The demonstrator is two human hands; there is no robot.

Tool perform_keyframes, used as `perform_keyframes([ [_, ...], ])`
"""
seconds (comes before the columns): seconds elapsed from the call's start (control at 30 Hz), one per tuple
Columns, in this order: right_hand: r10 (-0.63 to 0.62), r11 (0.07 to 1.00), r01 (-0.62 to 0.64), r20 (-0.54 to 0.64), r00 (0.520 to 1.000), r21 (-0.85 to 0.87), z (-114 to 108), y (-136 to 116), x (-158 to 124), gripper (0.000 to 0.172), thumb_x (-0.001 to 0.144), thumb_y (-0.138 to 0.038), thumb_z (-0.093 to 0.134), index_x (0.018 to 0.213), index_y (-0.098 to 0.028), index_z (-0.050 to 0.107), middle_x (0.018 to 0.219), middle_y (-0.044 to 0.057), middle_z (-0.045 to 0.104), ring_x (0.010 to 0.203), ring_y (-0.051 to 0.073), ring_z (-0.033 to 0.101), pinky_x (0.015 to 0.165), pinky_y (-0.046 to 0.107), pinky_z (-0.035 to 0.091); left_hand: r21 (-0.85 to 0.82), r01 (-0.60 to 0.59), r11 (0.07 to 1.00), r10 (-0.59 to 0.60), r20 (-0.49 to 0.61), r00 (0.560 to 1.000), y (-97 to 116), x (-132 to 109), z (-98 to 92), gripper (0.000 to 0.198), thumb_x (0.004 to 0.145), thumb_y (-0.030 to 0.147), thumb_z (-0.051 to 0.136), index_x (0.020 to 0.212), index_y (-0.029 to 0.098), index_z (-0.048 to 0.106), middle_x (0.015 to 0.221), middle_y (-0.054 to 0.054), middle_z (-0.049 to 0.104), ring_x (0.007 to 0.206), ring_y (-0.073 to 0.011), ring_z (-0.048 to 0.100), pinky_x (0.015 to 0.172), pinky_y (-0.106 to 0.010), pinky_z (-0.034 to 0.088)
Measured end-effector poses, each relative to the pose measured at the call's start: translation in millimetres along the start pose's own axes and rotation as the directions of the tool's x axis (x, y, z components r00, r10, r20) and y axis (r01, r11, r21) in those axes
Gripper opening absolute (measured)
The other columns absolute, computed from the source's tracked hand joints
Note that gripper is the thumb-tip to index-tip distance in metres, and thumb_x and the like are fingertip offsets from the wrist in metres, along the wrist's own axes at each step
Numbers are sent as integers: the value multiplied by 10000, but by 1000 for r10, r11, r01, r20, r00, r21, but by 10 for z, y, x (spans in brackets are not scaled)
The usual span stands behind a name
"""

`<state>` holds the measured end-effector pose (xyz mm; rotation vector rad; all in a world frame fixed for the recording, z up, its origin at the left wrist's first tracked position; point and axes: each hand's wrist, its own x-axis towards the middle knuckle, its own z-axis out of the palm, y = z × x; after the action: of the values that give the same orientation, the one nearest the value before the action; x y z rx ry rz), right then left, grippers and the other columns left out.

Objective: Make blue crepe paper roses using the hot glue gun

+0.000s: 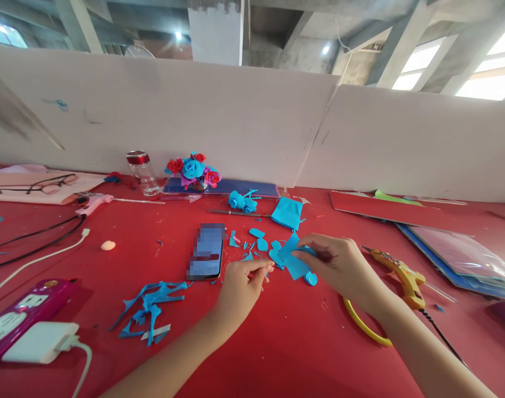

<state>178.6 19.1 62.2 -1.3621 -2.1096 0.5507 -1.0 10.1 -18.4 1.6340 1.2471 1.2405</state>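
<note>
My right hand point(335, 262) pinches a piece of blue paper point(294, 264) between thumb and fingers, above the red table point(285, 348). To its left, my left hand point(244, 284) is closed in a pinch; whatever its fingertips hold is too small to make out. Cut blue petals point(262, 244) and small scraps lie just beyond both hands, with one round blue petal point(311, 278) under my right hand. Farther back are a folded blue sheet point(287, 213) and small blue paper roses point(249, 205). A phone point(206, 251) lies left of my left hand.
Blue offcuts point(152, 309) lie at front left, near a purple power strip point(28, 315) with a white charger point(42, 341). A yellow glue gun point(401, 276) and yellow-handled scissors point(362, 323) lie by my right forearm. A glass bottle point(144, 174) and paper flower bouquet point(194, 170) stand behind.
</note>
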Motion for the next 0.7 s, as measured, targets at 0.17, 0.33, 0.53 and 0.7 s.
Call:
perform_keyframes([
  [0.17, 73, 994, -70, -29, 997, 83, 30, 24, -13, 213, 817, -386, 521, 795, -193, 608, 538, -26, 534, 444, 97, 443, 418, 218, 372, 12, -25, 1000, 26, -3, 1000, -14, -10, 1, 214, 823, 246, 518, 854, 220, 728, 718, -28, 720, 558, -134, 613, 470, -209, 499],
  [0.33, 33, 993, -25, -71, 997, 117, 43, 105, -45, 174, 816, -345, 541, 818, -193, 625, 617, 2, 611, 517, 121, 538, 469, 228, 429, -152, 128, 980, -122, 49, 991, 26, 2, 0, 198, 787, 268, 553, 839, 187, 725, 769, -64, 722, 544, -129, 591, 446, -213, 471],
  [0.53, -96, 992, 112, -209, 973, 61, 37, 200, -76, 139, 807, -305, 567, 771, -192, 638, 661, 12, 654, 544, 120, 560, 516, 230, 458, -384, 396, 834, -345, 198, 917, 89, 26, -10, 140, 730, 240, 617, 765, 158, 725, 770, -81, 721, 535, -93, 536, 437, -186, 407],
  [0.7, -172, 982, 182, -147, 974, 57, 46, 216, -40, 112, 815, -286, 572, 781, -200, 635, 698, 4, 664, 509, 94, 520, 496, 211, 453, -393, 430, 813, -374, 215, 902, 87, 13, -8, 151, 716, 263, 648, 783, 150, 723, 786, -85, 718, 547, -89, 526, 451, -188, 388],
])
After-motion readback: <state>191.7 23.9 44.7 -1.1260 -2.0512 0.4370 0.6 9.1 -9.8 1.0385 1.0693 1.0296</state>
